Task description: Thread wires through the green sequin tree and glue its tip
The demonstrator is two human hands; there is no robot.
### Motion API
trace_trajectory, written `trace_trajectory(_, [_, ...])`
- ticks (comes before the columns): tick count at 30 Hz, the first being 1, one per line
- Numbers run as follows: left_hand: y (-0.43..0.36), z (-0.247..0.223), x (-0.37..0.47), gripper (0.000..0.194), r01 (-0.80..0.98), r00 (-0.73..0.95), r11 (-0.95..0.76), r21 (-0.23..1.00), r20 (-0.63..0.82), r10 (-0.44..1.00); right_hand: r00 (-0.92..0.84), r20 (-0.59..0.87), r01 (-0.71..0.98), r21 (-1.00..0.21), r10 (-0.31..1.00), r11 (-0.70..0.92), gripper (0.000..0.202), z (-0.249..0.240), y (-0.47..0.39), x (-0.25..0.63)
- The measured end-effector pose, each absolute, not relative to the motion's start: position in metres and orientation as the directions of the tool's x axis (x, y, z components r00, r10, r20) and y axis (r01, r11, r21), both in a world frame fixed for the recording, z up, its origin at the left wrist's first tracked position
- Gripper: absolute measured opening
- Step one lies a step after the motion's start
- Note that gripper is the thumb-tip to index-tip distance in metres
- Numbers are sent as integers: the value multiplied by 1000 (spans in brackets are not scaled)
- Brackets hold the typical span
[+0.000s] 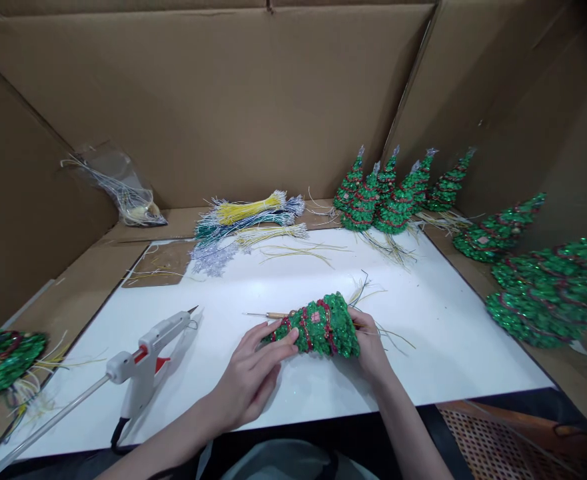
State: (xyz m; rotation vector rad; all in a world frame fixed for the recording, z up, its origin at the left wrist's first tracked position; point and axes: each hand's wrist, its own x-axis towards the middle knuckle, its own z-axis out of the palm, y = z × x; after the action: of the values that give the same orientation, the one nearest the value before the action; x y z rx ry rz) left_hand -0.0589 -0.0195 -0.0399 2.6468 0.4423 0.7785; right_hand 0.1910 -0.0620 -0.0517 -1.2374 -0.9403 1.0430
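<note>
A small green tinsel Christmas tree (323,327) lies on its side above the white board, its narrow end to the left and its wide base to the right. Red garland and a small pink patch show on it. My left hand (256,367) has its fingers closed around the narrow end. At the base, my right hand (370,337) grips the tree, its fingertips partly hidden behind it. Loose yellow, white and dark wires (388,333) stick out by the right hand. Behind the tree lies a thin tool with a wooden handle (276,315).
A white glue gun (146,360) stands at left on the board (453,360). Bundles of coloured wires (250,213) and silvery pieces (213,259) lie at the back. Finished-looking trees (360,203) stand back right; more trees (553,287) lie right. A plastic bag (128,183) leans back left.
</note>
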Motion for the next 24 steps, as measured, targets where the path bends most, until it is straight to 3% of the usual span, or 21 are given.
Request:
trace_trajectory(9, [-18,-39,-62,53,166,771,-843,512,466,434,224,21,-51,-998,974,34,7,-54,-61,197])
trace_trajectory(15, [-21,-39,-60,52,194,776,-861,470,463,428,129,65,-18,-998,990,68,18,-54,-59,204])
trace_trajectory(24, [-19,-45,-59,50,223,742,-867,445,499,448,-66,227,121,-965,972,233,17,-46,-46,215])
